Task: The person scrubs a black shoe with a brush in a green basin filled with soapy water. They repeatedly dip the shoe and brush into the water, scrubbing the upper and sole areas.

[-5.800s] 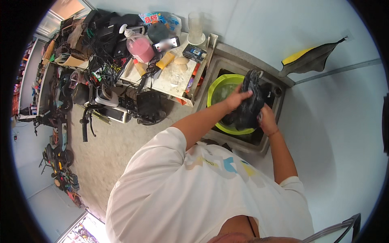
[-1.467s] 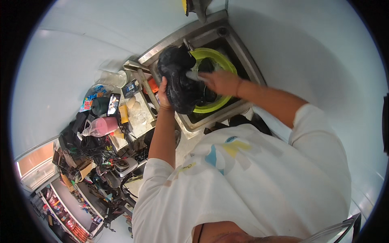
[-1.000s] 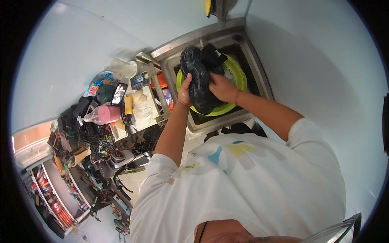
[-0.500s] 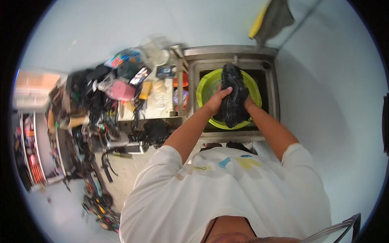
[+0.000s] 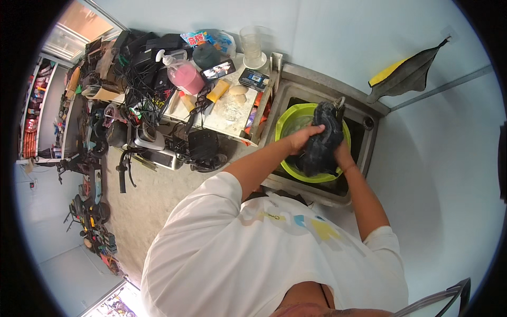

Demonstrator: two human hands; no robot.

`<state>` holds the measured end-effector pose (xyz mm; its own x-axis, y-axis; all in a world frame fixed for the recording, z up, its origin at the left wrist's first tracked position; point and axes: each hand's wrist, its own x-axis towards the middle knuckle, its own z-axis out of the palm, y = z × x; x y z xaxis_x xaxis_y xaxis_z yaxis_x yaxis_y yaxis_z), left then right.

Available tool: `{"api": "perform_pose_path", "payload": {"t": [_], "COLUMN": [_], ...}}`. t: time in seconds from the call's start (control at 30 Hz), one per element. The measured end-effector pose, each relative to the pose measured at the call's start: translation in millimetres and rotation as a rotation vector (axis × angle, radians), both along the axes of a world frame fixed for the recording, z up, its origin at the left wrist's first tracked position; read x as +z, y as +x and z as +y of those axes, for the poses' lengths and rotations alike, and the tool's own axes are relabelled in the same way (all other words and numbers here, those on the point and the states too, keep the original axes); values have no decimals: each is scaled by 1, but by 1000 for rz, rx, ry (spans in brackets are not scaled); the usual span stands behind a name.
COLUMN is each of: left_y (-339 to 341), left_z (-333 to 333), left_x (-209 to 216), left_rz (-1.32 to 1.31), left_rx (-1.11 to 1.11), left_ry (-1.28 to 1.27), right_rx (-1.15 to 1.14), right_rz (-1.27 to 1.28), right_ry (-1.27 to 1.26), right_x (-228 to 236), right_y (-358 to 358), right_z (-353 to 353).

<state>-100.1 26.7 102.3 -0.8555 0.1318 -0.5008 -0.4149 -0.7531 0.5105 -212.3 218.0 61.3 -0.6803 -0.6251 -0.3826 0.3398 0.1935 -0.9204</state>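
Yellow-green and plastic, a round basin [image 5: 285,116] sits in a grey metal sink [image 5: 301,89], and above it a dark black shoe [image 5: 325,140] is held between both hands. The left hand [image 5: 306,138] grips the shoe's left side, thumb across its face; the right hand [image 5: 343,155] clasps the opposite side, fingers hidden. Left of the basin, a white worktop [image 5: 222,119] carries a clear pump bottle of pink liquid [image 5: 186,78].

Shoe [image 5: 324,142] over basin [image 5: 281,126], inside sink [image 5: 302,86] — table [image 5: 227,115] left, wall [image 5: 449,148] right.
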Motion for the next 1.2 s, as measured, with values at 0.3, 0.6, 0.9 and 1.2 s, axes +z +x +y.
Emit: {"api": "perform_pose_path", "payload": {"t": [0.3, 0.6, 0.9, 1.2], "left_y": [3, -2, -6, -8], "left_z": [-9, 0, 12, 5], "left_x": [-3, -7, 4, 11], "left_rz": [101, 75, 225, 294], "left_rx": [-5, 34, 82, 42], "left_ry": [33, 21, -147, -363], "right_rx": [104, 211, 243, 288], "right_rz": [324, 91, 346, -89], "right_ry": [103, 181, 227, 210], "right_x": [-22, 73, 30, 87], "right_y": [6, 15, 9, -4], "right_z": [13, 14, 48, 58]}}
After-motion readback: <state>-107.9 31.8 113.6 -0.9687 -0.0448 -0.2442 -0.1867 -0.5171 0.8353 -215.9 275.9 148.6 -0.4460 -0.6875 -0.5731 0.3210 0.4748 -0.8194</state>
